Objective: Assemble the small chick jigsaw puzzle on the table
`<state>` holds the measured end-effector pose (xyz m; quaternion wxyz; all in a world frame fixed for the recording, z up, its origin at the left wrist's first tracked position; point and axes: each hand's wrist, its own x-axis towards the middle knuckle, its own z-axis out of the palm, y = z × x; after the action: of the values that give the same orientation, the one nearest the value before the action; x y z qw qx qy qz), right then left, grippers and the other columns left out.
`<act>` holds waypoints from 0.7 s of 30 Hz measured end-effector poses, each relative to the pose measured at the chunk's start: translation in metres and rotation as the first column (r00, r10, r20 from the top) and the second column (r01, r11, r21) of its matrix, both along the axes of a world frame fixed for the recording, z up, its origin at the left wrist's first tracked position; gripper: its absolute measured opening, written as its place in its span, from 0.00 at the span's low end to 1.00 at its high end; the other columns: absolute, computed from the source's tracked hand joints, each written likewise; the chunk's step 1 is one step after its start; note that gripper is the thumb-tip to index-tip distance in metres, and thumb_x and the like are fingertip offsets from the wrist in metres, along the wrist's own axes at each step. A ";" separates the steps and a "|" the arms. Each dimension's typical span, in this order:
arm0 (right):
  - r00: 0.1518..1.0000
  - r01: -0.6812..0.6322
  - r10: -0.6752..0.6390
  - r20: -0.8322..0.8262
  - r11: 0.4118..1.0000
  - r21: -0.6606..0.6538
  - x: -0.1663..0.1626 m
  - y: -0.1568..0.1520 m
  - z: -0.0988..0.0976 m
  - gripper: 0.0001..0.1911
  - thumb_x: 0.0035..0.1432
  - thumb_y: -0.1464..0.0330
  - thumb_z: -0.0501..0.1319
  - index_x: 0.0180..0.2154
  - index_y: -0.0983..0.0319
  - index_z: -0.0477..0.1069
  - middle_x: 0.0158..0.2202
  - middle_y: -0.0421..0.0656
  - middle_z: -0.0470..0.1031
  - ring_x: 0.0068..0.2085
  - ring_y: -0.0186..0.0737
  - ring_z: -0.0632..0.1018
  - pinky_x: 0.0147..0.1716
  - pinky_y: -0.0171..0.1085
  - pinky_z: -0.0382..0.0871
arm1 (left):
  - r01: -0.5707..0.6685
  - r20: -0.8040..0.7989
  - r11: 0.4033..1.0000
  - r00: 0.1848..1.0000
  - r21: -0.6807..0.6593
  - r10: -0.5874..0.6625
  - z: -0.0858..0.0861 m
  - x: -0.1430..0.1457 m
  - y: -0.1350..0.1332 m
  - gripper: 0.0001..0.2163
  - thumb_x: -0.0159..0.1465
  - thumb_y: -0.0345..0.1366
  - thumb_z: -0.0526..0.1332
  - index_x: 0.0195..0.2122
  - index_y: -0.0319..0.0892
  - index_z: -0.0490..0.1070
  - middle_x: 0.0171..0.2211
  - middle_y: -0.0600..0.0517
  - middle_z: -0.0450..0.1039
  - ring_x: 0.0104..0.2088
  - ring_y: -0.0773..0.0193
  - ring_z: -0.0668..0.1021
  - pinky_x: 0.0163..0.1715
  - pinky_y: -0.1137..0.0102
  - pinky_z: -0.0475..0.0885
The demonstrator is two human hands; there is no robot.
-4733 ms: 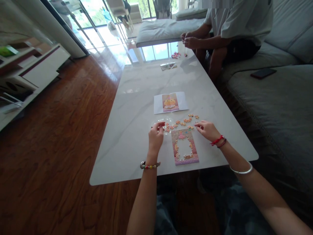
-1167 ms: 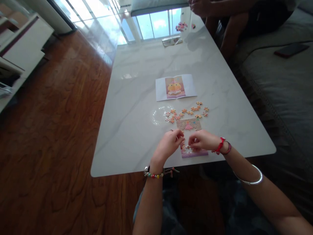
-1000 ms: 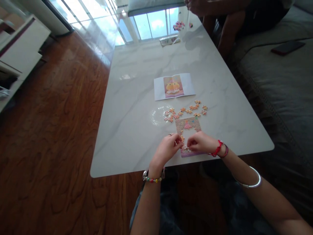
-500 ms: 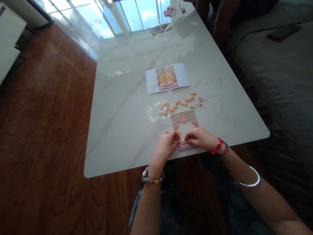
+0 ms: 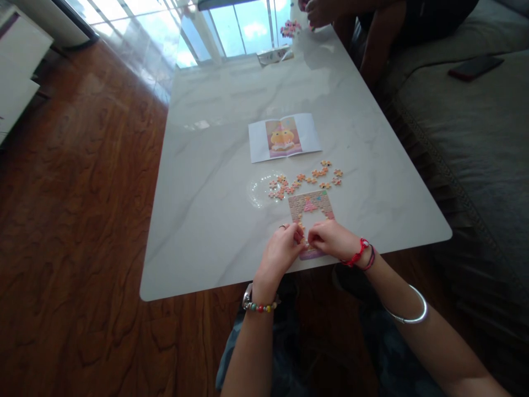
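Observation:
A partly assembled jigsaw puzzle (image 5: pixel 296 205) lies by the table's near edge, with a gap in its middle. My left hand (image 5: pixel 285 242) is closed at the puzzle's lower left side, fingertips pressed down on its edge. Close beside it, my right hand (image 5: pixel 328 239) is closed over the lower middle, fingers bent in a pinch. Whatever small piece either hand grips is hidden by the fingers. Beyond the puzzle, several loose orange and pink puzzle pieces (image 5: pixel 291 188) are scattered. Farther back is a creased picture sheet (image 5: pixel 284 137) showing an orange cartoon figure.
The white marbled table (image 5: pixel 206 220) has rounded corners. Another person's hand (image 5: pixel 322 12) is at the far right end, near pink pieces (image 5: pixel 290 28) and a packet (image 5: pixel 275 55). A phone (image 5: pixel 475 68) rests on the couch (image 5: pixel 475 121) at right.
My right hand has shifted left, nearer my left hand, over the puzzle's lower part. At the far end, the other person's hand has come into view. The camera view has tilted slightly.

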<state>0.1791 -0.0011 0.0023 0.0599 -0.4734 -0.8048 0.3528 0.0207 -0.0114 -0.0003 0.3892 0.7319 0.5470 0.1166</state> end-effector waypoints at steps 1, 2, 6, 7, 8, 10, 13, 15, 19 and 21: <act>1.000 -0.003 0.003 0.004 1.000 -0.007 0.000 0.001 0.001 0.07 0.46 0.77 0.56 0.23 0.64 0.71 0.25 0.43 0.72 0.29 0.34 0.71 0.31 0.31 0.61 | -0.007 -0.014 1.000 1.000 -0.011 0.007 0.000 0.001 0.000 0.06 0.50 0.30 0.60 0.30 0.42 0.65 0.28 0.55 0.66 0.28 0.69 0.69 0.28 0.73 0.65; 1.000 -0.005 0.005 0.003 1.000 -0.017 0.000 0.001 0.001 0.07 0.46 0.77 0.55 0.23 0.64 0.71 0.25 0.43 0.72 0.29 0.34 0.71 0.31 0.31 0.61 | -0.013 -0.022 1.000 1.000 -0.021 0.013 0.000 0.002 0.000 0.06 0.49 0.30 0.60 0.30 0.42 0.65 0.28 0.55 0.66 0.28 0.69 0.69 0.28 0.73 0.65; 1.000 -0.026 0.026 -0.014 0.998 -0.061 0.003 0.004 0.006 0.06 0.46 0.77 0.56 0.23 0.65 0.71 0.25 0.42 0.72 0.28 0.33 0.70 0.29 0.30 0.60 | -0.009 -0.001 0.999 1.000 -0.036 0.009 0.000 0.001 0.002 0.07 0.49 0.29 0.60 0.30 0.42 0.66 0.28 0.55 0.66 0.28 0.69 0.70 0.28 0.74 0.65; 0.999 -0.034 0.033 -0.019 0.997 -0.072 0.004 0.004 0.008 0.06 0.45 0.78 0.56 0.24 0.65 0.71 0.25 0.42 0.72 0.28 0.32 0.70 0.29 0.30 0.60 | -0.001 0.016 0.999 1.000 -0.038 0.002 0.000 0.000 0.003 0.07 0.49 0.28 0.60 0.30 0.42 0.66 0.28 0.55 0.66 0.29 0.69 0.70 0.29 0.74 0.65; 0.999 -0.042 0.041 -0.025 0.996 -0.079 0.005 0.005 0.009 0.07 0.45 0.78 0.56 0.25 0.65 0.71 0.25 0.42 0.72 0.28 0.32 0.70 0.29 0.30 0.60 | 0.007 0.035 0.999 0.999 -0.040 -0.005 -0.001 -0.001 0.003 0.07 0.49 0.27 0.59 0.30 0.42 0.66 0.28 0.55 0.66 0.29 0.69 0.70 0.29 0.74 0.66; 0.998 -0.049 0.046 -0.038 0.995 -0.083 0.006 0.005 0.010 0.07 0.45 0.78 0.57 0.26 0.65 0.72 0.26 0.42 0.72 0.28 0.32 0.70 0.30 0.30 0.60 | 0.022 0.073 0.999 0.997 -0.048 -0.018 -0.001 -0.003 0.004 0.08 0.50 0.24 0.57 0.30 0.42 0.66 0.28 0.55 0.67 0.30 0.69 0.70 0.30 0.74 0.66; 0.999 -0.029 0.027 -0.028 0.998 -0.064 0.005 0.003 0.010 0.06 0.44 0.78 0.58 0.27 0.66 0.72 0.27 0.43 0.70 0.29 0.32 0.69 0.30 0.30 0.61 | 0.039 0.107 0.998 0.994 -0.051 -0.033 -0.001 -0.004 0.005 0.10 0.49 0.22 0.55 0.30 0.42 0.67 0.28 0.55 0.67 0.31 0.69 0.70 0.32 0.74 0.66; 1.000 -0.026 0.025 -0.016 0.999 -0.044 0.004 0.002 0.009 0.06 0.44 0.77 0.58 0.26 0.66 0.72 0.26 0.43 0.69 0.29 0.32 0.69 0.29 0.29 0.61 | 0.036 0.098 0.998 0.995 -0.051 -0.031 -0.001 -0.004 0.005 0.10 0.49 0.22 0.55 0.30 0.42 0.67 0.27 0.55 0.67 0.30 0.69 0.70 0.31 0.74 0.65; 0.999 -0.042 0.041 -0.025 0.999 -0.035 0.005 0.002 0.006 0.07 0.44 0.78 0.57 0.25 0.65 0.72 0.27 0.43 0.69 0.27 0.31 0.69 0.29 0.29 0.61 | 0.018 0.049 0.999 0.999 -0.041 -0.016 -0.001 -0.002 0.005 0.08 0.49 0.25 0.56 0.29 0.42 0.66 0.27 0.55 0.67 0.29 0.68 0.70 0.30 0.73 0.65; 0.999 -0.035 0.034 -0.027 0.999 -0.038 0.006 0.001 0.005 0.07 0.43 0.79 0.57 0.25 0.65 0.73 0.28 0.43 0.69 0.27 0.31 0.69 0.30 0.29 0.62 | 0.023 0.046 0.999 0.999 -0.035 -0.021 -0.001 -0.002 0.005 0.07 0.50 0.25 0.56 0.29 0.42 0.66 0.27 0.55 0.67 0.30 0.68 0.70 0.30 0.73 0.65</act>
<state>0.1847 0.0003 0.0072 0.0555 -0.4558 -0.8051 0.3755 0.0191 -0.0062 -0.0010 0.4157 0.7281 0.5319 0.1190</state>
